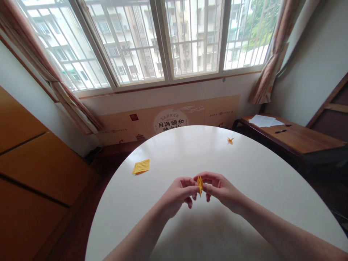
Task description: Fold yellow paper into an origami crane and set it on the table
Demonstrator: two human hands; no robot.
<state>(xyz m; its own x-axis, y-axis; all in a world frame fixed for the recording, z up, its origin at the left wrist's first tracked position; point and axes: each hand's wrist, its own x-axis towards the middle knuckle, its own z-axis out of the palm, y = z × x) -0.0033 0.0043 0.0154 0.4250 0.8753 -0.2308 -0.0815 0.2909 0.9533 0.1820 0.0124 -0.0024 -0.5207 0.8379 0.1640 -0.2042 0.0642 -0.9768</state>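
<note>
A small folded piece of yellow origami paper (200, 185) is held upright between my two hands, over the white round table. My left hand (182, 191) pinches its left side with thumb and fingers. On the other side, my right hand (217, 186) grips the paper the same way. Its pointed ends show at top and bottom, while my fingertips hide the edges. Further back on the right of the table sits a finished-looking orange paper crane (230, 141). To the left lies a flat yellow paper sheet (141, 166), creased and slanted.
The white round table (122, 217) fills the front. Beyond it stand a wall with a printed board (220, 107) and barred windows. At the right, a wooden side table (312, 139) carries white papers (265, 120) and a dark pen-like item (281, 131). Wooden cabinets (32, 159) stand left.
</note>
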